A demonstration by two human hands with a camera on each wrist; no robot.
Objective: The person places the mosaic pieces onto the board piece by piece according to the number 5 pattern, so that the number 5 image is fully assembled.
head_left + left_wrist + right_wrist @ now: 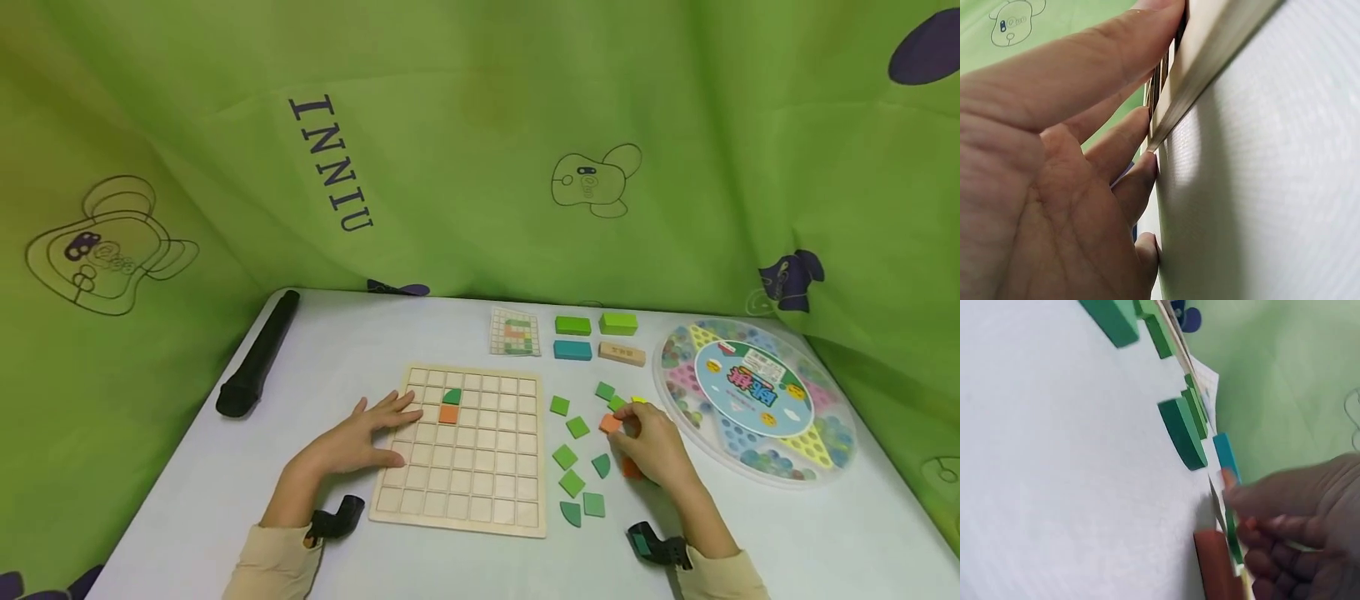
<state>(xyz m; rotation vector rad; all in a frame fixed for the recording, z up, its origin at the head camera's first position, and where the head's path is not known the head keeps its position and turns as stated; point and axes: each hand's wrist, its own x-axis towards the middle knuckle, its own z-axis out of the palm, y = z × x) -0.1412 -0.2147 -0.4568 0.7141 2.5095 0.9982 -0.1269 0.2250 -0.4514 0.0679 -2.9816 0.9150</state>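
A wooden grid board (480, 458) lies on the table, with a green quarter-round tile (453, 397) directly above an orange square tile (448, 413) in its cells. My left hand (358, 442) rests at the board's left edge, fingers spread; in the left wrist view the thumb and fingertips touch its rim (1188, 87). To the board's right, my right hand (654, 446) pinches an orange tile (611, 423) between thumb and fingers, low over the table. Another orange tile (1213, 562) lies beneath that hand, partly covered by it in the head view.
Several loose green tiles (572, 483) lie between board and right hand. Behind are a pattern card (514, 332), green blocks (573, 325), a blue block (572, 350) and a wooden block (622, 353). A round board-game case (753, 400) stands far right, a black microphone (258, 354) far left.
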